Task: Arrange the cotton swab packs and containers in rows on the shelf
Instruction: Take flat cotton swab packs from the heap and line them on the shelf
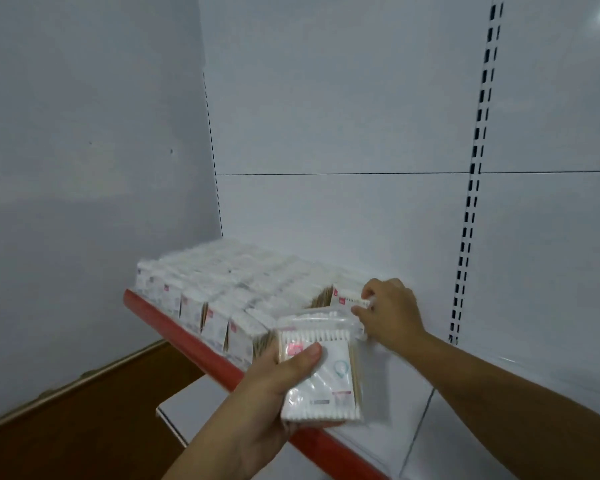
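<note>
A pale grey-white back panel [343, 116] rises at the rear, split by a thin dark horizontal seam [343, 174] about halfway up. A slotted upright [473, 174] with two columns of dark slots runs down the panel on the right, and a thinner slotted strip [212, 157] runs down the corner on the left. A plain pale side wall [84, 150] meets that corner, marked with a few small dark specks. Low on the left lies a dark brown wooden floor [84, 420], edged by a lighter skirting strip [70, 382] along the wall's base.
</note>
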